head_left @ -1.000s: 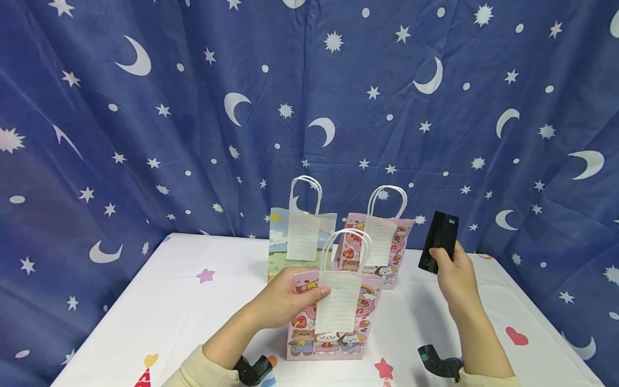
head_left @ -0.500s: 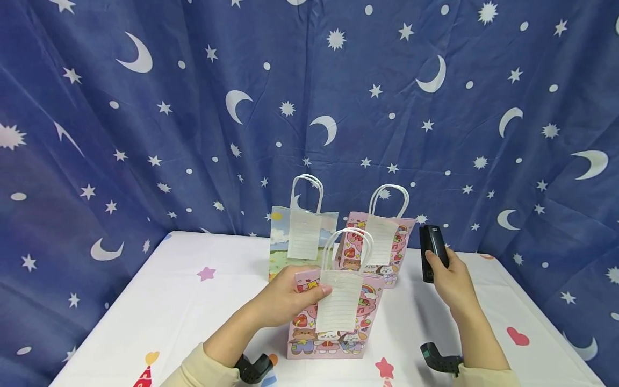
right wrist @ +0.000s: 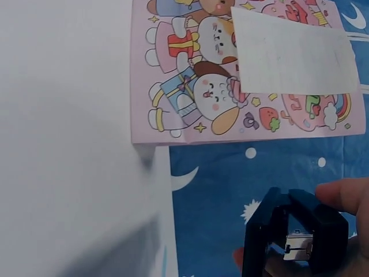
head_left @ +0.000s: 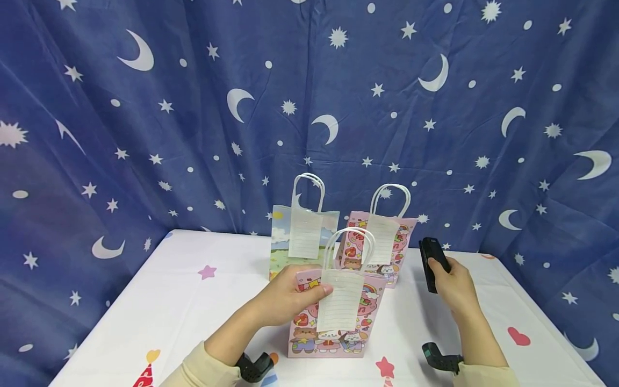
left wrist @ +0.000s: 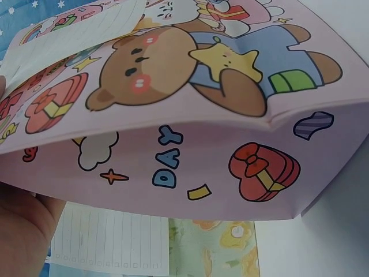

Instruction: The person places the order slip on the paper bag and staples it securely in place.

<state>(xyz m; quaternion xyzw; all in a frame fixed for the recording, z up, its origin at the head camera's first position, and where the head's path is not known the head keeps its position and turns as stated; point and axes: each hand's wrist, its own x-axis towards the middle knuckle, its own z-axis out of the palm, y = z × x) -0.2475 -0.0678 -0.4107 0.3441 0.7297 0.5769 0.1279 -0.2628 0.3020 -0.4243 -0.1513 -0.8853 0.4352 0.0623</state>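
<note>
My left hand grips the upper left edge of a pink cartoon-print paper gift bag, its thumb on the front over a lined paper slip. This bag stands upright with white twisted handles. In the left wrist view the bag's side panel shows, with part of my hand at the lower left. My right hand holds a black stapler above the table, to the right of the bags. The right wrist view shows the stapler end-on, with its metal part in the gap.
Behind the front bag stand a second pink bag and a blue-and-green landscape-print bag, each with a lined slip on its front. The white tablecloth has coloured prints. A blue star-and-moon curtain hangs behind the table.
My right hand has lowered the stapler and turned it so its narrow side shows more. My left hand keeps its grip on the front bag, which stays in place.
</note>
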